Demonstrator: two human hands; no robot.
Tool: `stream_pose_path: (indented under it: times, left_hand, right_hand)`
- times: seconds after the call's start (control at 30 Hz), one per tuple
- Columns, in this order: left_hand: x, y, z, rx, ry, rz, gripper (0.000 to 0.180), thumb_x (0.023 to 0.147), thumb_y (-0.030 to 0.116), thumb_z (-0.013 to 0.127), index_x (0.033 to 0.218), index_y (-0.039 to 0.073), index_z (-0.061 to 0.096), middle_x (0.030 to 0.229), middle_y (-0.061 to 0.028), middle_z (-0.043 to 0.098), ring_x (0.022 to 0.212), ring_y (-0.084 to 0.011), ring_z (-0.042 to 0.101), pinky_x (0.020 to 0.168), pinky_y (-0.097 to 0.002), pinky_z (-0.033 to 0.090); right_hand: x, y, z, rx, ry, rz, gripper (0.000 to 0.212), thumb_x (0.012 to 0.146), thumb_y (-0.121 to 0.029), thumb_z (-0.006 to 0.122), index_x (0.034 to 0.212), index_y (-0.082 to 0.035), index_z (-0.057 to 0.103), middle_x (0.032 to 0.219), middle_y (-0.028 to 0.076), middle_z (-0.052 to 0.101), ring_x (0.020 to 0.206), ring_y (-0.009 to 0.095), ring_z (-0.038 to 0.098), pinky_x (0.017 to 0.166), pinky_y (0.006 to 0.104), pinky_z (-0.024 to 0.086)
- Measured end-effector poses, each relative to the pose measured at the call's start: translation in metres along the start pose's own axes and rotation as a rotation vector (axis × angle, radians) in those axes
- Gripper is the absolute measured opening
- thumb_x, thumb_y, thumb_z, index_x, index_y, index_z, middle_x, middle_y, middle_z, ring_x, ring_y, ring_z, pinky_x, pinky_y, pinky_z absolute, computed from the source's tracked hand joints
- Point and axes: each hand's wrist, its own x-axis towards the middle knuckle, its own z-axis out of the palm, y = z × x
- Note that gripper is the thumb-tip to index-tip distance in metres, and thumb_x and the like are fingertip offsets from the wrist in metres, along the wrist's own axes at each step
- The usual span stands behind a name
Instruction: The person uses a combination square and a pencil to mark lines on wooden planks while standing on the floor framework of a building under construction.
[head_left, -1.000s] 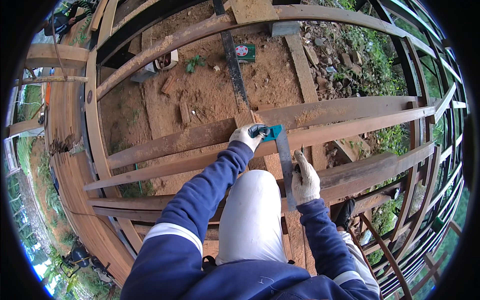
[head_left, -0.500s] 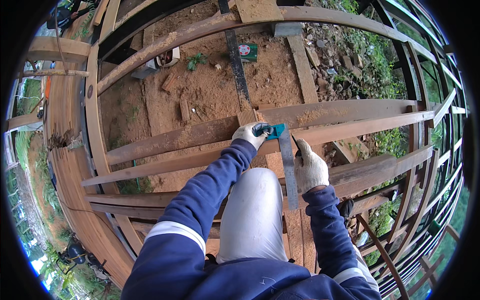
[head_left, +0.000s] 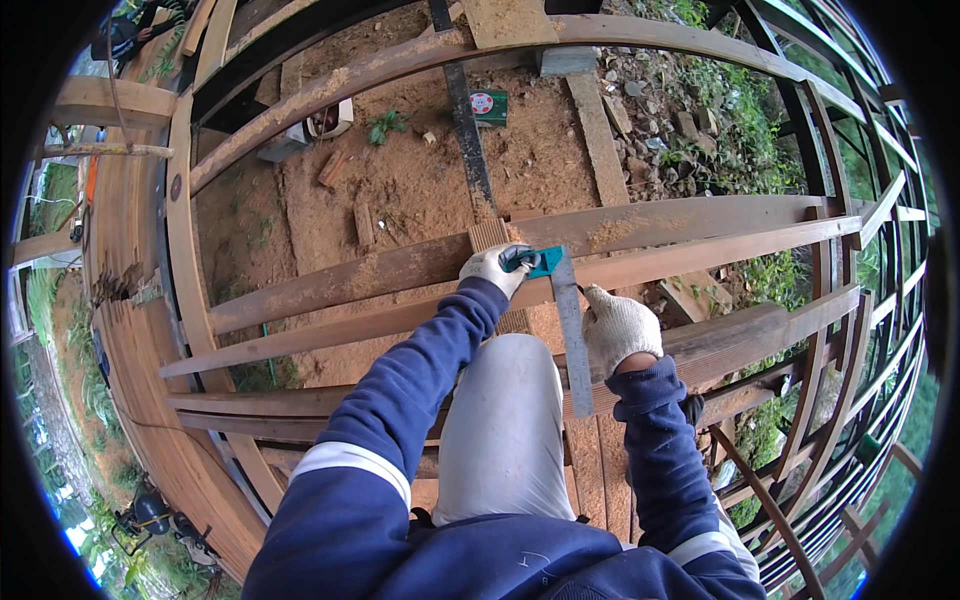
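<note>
My left hand (head_left: 494,271), in a pale work glove with dark fingertips, grips the teal handle of a try square (head_left: 574,340). The handle lies against a long narrow wooden board (head_left: 700,249), and the steel blade crosses the board and points toward me. Just right of the blade, my gloved right hand (head_left: 621,328) is closed. A thin dark stick, like a pencil, pokes out by its fingertips near the board's near edge; most of it is hidden in the fist. Beneath my left hand runs a grooved wooden piece (head_left: 488,236).
More wooden beams (head_left: 730,345) run crosswise on the dark frame, above sawdust-covered ground. My knee (head_left: 500,430) is just below the board. Stacked planks (head_left: 150,400) stand at left. A green box (head_left: 489,107) lies on the ground ahead. Another person (head_left: 125,40) is at far left.
My right hand has rolled over and shifted slightly, so its back shows more and less of the dark stick is visible. The left hand keeps its grip on the square.
</note>
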Motion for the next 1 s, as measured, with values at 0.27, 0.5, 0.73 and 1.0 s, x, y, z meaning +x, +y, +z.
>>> stream_pose_path:
  times: [0.27, 0.5, 0.73, 1.0]
  left_hand:
    - [0.0, -0.003, -0.001, 0.023, 0.007, 0.038, 0.022, 0.09, 0.024, 0.077, 0.11, 0.018, 0.077, 0.101, -0.0082, 0.078, 0.094, -0.0281, 0.074, 0.085, -0.0363, 0.058]
    - [0.0, 0.003, -0.003, 0.059, -0.022, -0.004, 0.022, 0.089, 0.025, 0.077, 0.11, 0.017, 0.077, 0.102, -0.0088, 0.077, 0.095, -0.0288, 0.074, 0.085, -0.0364, 0.058]
    - [0.0, -0.005, 0.003, 0.007, 0.001, 0.017, 0.024, 0.089, 0.027, 0.078, 0.11, 0.018, 0.077, 0.102, -0.0084, 0.077, 0.094, -0.029, 0.074, 0.085, -0.0374, 0.058]
    - [-0.002, -0.004, 0.0, 0.026, 0.051, 0.022, 0.023, 0.088, 0.026, 0.078, 0.11, 0.019, 0.077, 0.1, -0.0081, 0.077, 0.093, -0.0293, 0.074, 0.084, -0.0376, 0.058]
  right_hand:
    - [-0.016, 0.004, 0.004, 0.146, 0.161, -0.044, 0.026, 0.091, -0.021, 0.06, 0.114, -0.013, 0.069, 0.083, 0.019, 0.071, 0.081, 0.04, 0.071, 0.072, 0.0505, 0.056]
    - [0.002, 0.007, 0.017, 0.207, 0.25, -0.048, 0.026, 0.092, -0.018, 0.059, 0.114, -0.013, 0.07, 0.085, 0.019, 0.071, 0.082, 0.04, 0.07, 0.072, 0.0501, 0.056]
    - [0.006, 0.009, -0.002, -0.052, -0.074, -0.044, 0.023, 0.092, -0.021, 0.057, 0.107, -0.012, 0.072, 0.089, 0.019, 0.073, 0.086, 0.04, 0.072, 0.077, 0.05, 0.058]
    - [-0.023, 0.021, 0.006, 1.279, 0.107, 0.197, 0.056, 0.091, 0.006, 0.045, 0.142, -0.01, 0.062, 0.081, 0.004, 0.066, 0.07, 0.012, 0.063, 0.068, 0.0283, 0.055]
